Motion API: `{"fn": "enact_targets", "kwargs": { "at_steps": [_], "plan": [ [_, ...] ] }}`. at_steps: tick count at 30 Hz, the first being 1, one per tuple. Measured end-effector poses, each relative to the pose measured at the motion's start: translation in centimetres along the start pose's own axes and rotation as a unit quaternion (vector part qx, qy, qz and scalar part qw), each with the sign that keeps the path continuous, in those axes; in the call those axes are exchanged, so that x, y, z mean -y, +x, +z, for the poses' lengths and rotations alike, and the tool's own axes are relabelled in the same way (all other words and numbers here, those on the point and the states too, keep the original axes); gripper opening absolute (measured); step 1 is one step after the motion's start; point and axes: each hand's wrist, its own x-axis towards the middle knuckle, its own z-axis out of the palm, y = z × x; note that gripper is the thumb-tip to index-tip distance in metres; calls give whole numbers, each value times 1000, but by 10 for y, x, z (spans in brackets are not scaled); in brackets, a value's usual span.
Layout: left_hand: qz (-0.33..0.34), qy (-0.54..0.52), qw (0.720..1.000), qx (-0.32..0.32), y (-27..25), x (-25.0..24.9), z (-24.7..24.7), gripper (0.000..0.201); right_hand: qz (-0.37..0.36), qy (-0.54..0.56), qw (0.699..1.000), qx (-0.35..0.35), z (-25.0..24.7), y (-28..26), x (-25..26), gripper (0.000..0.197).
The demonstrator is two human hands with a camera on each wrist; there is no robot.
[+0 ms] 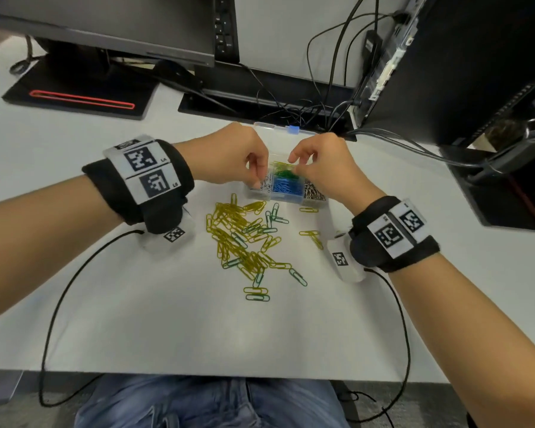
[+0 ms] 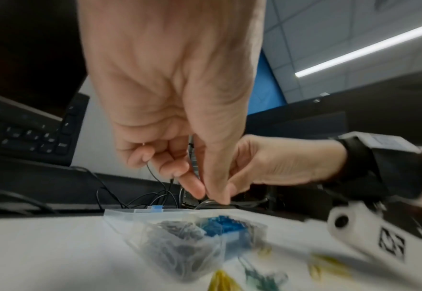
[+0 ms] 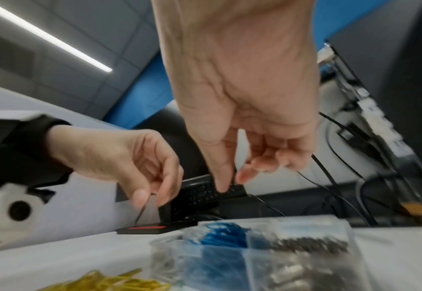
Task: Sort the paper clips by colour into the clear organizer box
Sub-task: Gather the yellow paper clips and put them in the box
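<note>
Left hand [image 1: 229, 156] over the box, fingers curled down, thumb and forefinger pinched together at the tips; thin dark wire-like sliver below the fingertips in the right wrist view, likely a clip, too blurred to be sure. Right hand [image 1: 325, 168] just beside it, also curled, thumb and forefinger nearly meeting over the green clips [image 1: 284, 173]; whether anything is gripped cannot be told. Hands close together, not clearly touching.

Clear box [image 1: 286, 199] under both hands, past the middle of the desk [image 1: 105, 304], toward its far edge, lid open behind with a blue latch [image 1: 292, 130]. Compartments along its near side: white clips [image 1: 264, 185] left, blue clips [image 1: 283, 186] middle, silver clips [image 1: 314, 191] right. Green clips behind the blue ones, some yellow showing behind those.

Loose pile of clips [image 1: 241, 239], mostly yellow with some green mixed in, in the middle of the desk, just nearer than the box. A few yellow strays [image 1: 312, 236] off to the right of the pile.

Wrist bands with black-and-white tags on both arms, cords trailing to the near edge. Monitor stand [image 1: 78, 94] at the far left, computer tower [image 1: 464, 66] at the far right, cables [image 1: 294, 109] between.
</note>
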Motion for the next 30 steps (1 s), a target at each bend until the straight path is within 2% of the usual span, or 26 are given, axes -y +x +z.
{"fn": "enact_targets", "kwargs": {
  "at_steps": [3, 5, 8, 9, 11, 13, 16, 20, 24, 27, 30],
  "plan": [
    [19, 50, 996, 66, -15, -7, 8, 8, -86, 0, 989, 116, 1, -24, 18, 18],
    [33, 66, 993, 96, -20, -12, 15, 8, -116, -39, 975, 186, 8, -36, 25, 27],
    [39, 79, 990, 109, -25, -16, 25, 3, -106, -118, 958, 240, 17, -43, 20, 38],
    [38, 77, 990, 111, -27, -17, 28, 9, -96, -131, 955, 247, 18, -44, 17, 40],
    [44, 72, 990, 115, -28, -17, 32, 22, -80, -136, 958, 239, 15, -46, 12, 43],
    [52, 66, 989, 125, -28, -15, 33, 27, -76, -128, 965, 214, 13, -46, 10, 46],
    [50, 89, 986, 132, -27, -11, 31, 21, -81, -141, 965, 204, 15, -45, 12, 48],
    [36, 146, 983, 102, -30, -4, 28, 19, -77, -156, 960, 220, 20, -44, 10, 43],
    [26, 149, 985, 80, -30, -3, 29, 18, -86, -164, 964, 190, 19, -43, 11, 36],
    [49, 121, 985, 110, -26, -5, 33, 20, -113, -196, 956, 186, 18, -44, 17, 36],
    [73, 110, 980, 150, -22, -7, 36, 20, -105, -230, 946, 202, 22, -43, 21, 21]
  ]
}}
